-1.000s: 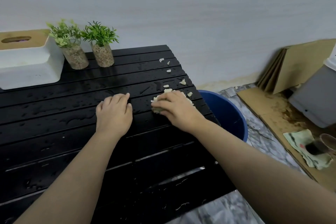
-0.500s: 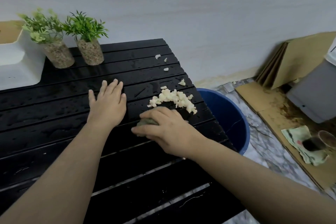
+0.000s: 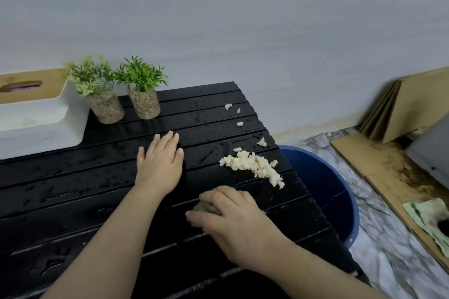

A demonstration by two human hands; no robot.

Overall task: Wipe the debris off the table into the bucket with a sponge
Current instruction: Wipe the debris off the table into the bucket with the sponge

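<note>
A pile of pale crumbly debris lies near the right edge of the wet black slatted table. A few loose crumbs sit farther back. My right hand grips a greenish sponge on the table, a short way in front of and left of the pile; most of the sponge is hidden under the fingers. My left hand rests flat on the slats, fingers straight, left of the pile. A blue bucket stands on the floor just past the table's right edge.
Two small potted plants and a white tissue box stand at the table's back left. Cardboard sheets, a grey bin and a crumpled cloth lie on the floor to the right, beyond the bucket.
My right hand drew the sponge back toward me, off the debris, which now lies uncovered as a pile. My left hand stayed flat on the table with its fingers straighter.
</note>
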